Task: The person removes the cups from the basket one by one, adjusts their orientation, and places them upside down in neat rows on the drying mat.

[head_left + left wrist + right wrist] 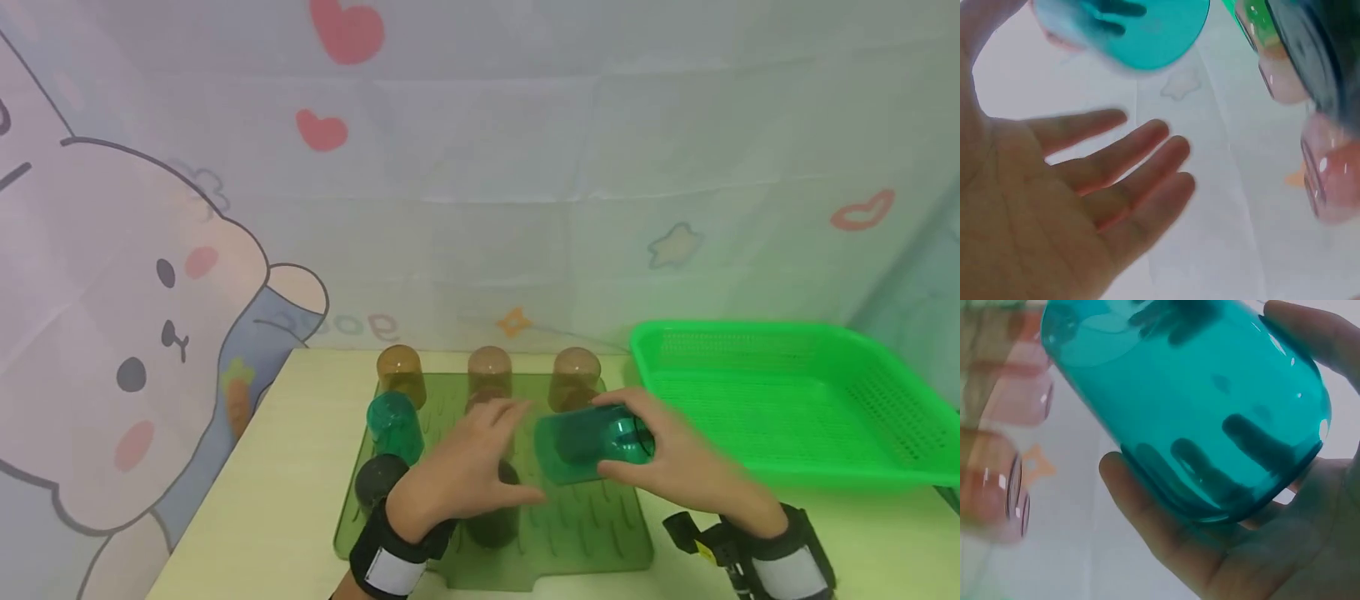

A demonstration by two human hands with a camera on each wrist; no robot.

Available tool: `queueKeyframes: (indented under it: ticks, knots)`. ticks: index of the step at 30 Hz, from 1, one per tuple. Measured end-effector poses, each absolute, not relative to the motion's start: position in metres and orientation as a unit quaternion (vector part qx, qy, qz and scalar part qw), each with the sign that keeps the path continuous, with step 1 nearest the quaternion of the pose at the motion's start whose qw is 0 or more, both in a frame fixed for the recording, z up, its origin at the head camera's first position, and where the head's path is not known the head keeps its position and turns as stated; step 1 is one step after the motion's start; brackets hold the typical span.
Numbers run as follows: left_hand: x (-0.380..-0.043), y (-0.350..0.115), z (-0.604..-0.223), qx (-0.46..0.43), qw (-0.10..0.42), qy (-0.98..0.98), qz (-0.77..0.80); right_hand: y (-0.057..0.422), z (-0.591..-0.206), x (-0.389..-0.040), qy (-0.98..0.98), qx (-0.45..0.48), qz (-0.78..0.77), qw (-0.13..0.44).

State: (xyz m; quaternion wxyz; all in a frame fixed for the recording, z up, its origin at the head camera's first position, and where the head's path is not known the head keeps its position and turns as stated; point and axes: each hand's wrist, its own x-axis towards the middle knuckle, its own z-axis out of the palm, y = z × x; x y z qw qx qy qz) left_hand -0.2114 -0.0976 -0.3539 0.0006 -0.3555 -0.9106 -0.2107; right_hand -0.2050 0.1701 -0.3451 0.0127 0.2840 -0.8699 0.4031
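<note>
My right hand point(675, 454) grips a translucent teal cup point(588, 442) round its base end. The cup lies on its side in the air over the right part of the green ridged mat point(585, 537), its mouth turned left. In the right wrist view, fingers show through the wall of the teal cup point(1210, 387). My left hand point(468, 471), fingers spread and thumb apart, hovers over the middle of the mat, facing the cup's mouth and holding nothing. Under it, a dark cup point(492, 521) is partly hidden. A teal cup point(394, 429) stands upside down left of that hand.
More upturned cups stand on the mat: an amber one point(401, 375) at back left, pinkish ones point(490, 367) along the back, and a dark one point(378, 481) at front left. A bright green perforated basket point(757, 475) sits on the right of the pale table point(247, 500), before a printed cloth.
</note>
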Motion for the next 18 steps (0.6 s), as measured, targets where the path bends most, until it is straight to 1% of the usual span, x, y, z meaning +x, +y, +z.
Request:
queueKeyframes:
  ticks: [2, 5, 8, 10, 13, 18]
  knots:
    - [-0.21, -0.105, -0.35, -0.348, -0.017, -0.914, -0.207, 0.174, -0.342, -0.207, -0.886, 0.291, 0.36, 0.023]
    - [-0.211, -0.115, -0.345, -0.345, -0.014, -0.921, -0.183, 0.178, -0.336, -0.21, -0.909, 0.303, 0.286, 0.024]
    - [-0.213, -0.122, -0.34, -0.343, -0.006, -0.928, -0.148, 0.18, -0.332, -0.212, -0.925, 0.306, 0.226, -0.005]
    - [-0.213, -0.126, -0.337, -0.338, -0.009, -0.933, -0.125, 0.179, -0.333, -0.212, -0.929, 0.309, 0.199, -0.033]
    - [-0.212, -0.131, -0.335, -0.319, -0.03, -0.941, -0.111, 0.176, -0.338, -0.213, -0.933, 0.31, 0.171, -0.066]
    - [-0.21, -0.135, -0.331, -0.293, -0.06, -0.949, -0.101, 0.171, -0.349, -0.214, -0.932, 0.315, 0.15, -0.095]
